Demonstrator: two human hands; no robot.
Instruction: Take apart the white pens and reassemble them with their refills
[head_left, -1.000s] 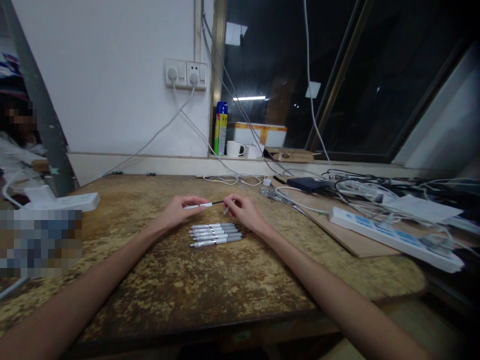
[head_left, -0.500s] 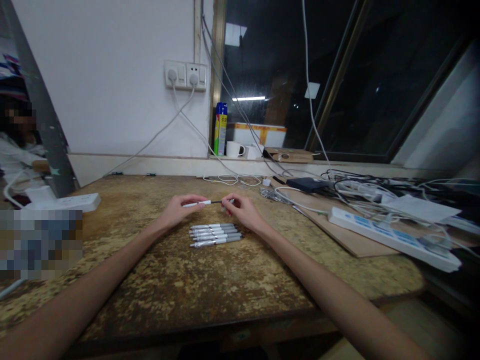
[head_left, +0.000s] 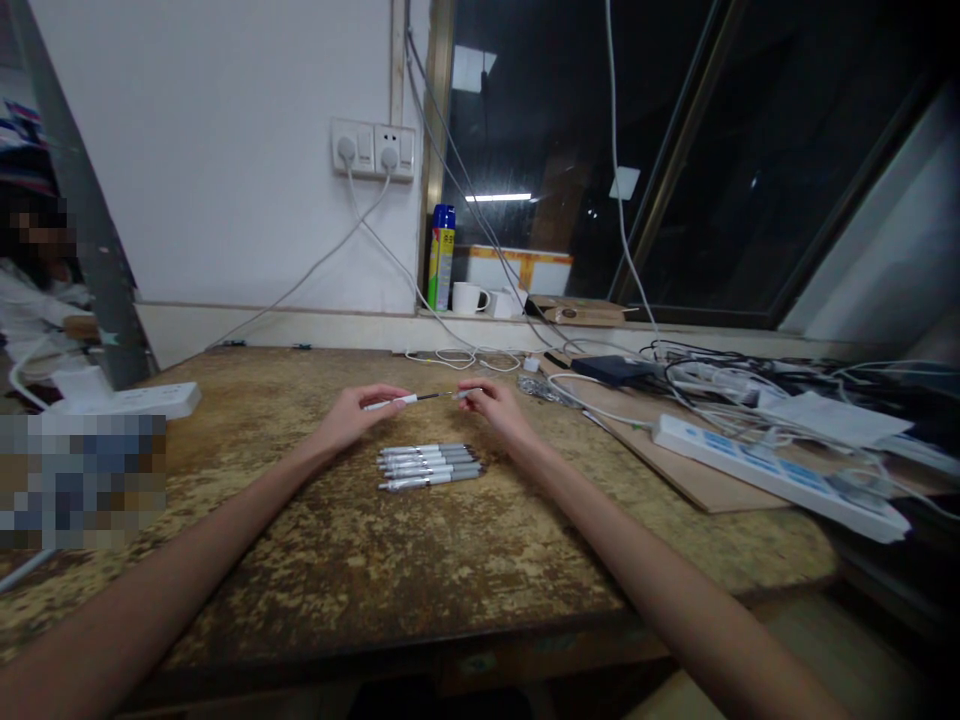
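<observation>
One pen (head_left: 390,404) is apart between my hands, above the tabletop (head_left: 375,560), at twelve o'clock from the row of pens (head_left: 431,465). My left hand (head_left: 358,412), at eleven, grips the white barrel (head_left: 390,403), with the dark refill (head_left: 427,397) poking out towards three. My right hand (head_left: 491,408), at one, pinches the grey tip piece (head_left: 469,393) just beside the refill's end; whether they touch is too small to tell. So I judge this pen is open, its two parts unjoined, while those in the row look whole, lying side by side, grey ends towards three.

A crumpled shiny scrap (head_left: 536,387) at two is the clutter nearest my right hand. Farther off, a blue-and-white power strip (head_left: 780,475) sits on a brown board (head_left: 701,490) at three, with tangled cables (head_left: 705,378) and a black box (head_left: 611,370) at two. Another white power strip (head_left: 161,401) lies between nine and ten. A mug (head_left: 466,297) and a spray can (head_left: 442,260) stand at twelve by the window (head_left: 540,60)
</observation>
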